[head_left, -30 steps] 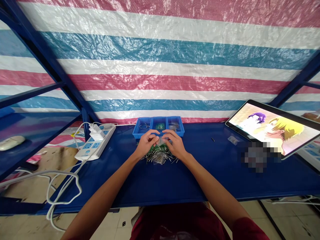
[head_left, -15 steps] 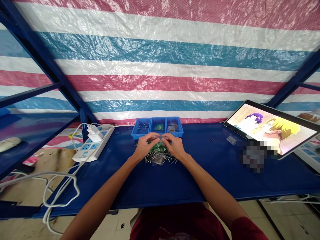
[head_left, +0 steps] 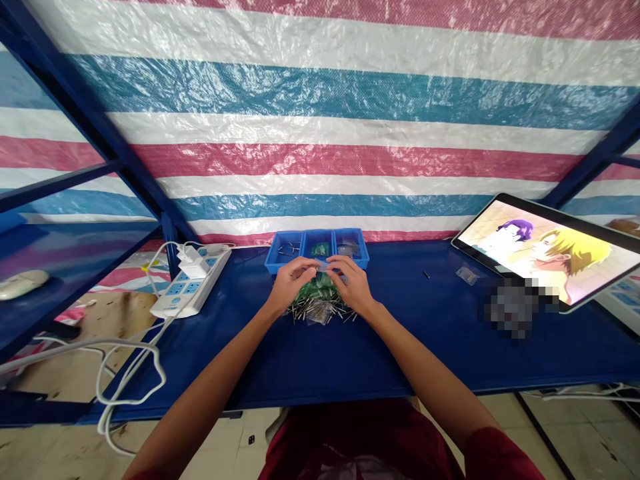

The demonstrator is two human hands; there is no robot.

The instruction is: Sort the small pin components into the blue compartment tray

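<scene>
My left hand [head_left: 291,284] and my right hand [head_left: 353,283] meet over the middle of the table, fingers pinched on a small clear plastic bag [head_left: 323,266] stretched between them. What the bag contains is too small to tell. Just below the fingers lies a heap of thin metal pins [head_left: 336,311] mixed with green packets [head_left: 319,288]. A clear packet [head_left: 319,312] rests on the near side of the heap. Behind my hands stands a blue three-compartment tray [head_left: 273,268], with metal pieces at left, green packets in the middle and clear packets at right.
A white power strip [head_left: 173,303] with a plugged-in charger and loose cables [head_left: 163,373] lies at left. On the right lean a tablet [head_left: 560,253] and, by it, a small clear packet [head_left: 467,275]. A single pin [head_left: 426,274] lies nearby. Blue frame posts [head_left: 135,193] flank the table.
My hands have shifted slightly, and the clear bag between the fingertips now shows more plainly. The whole view has tilted a little; the tray and heap stay in place.
</scene>
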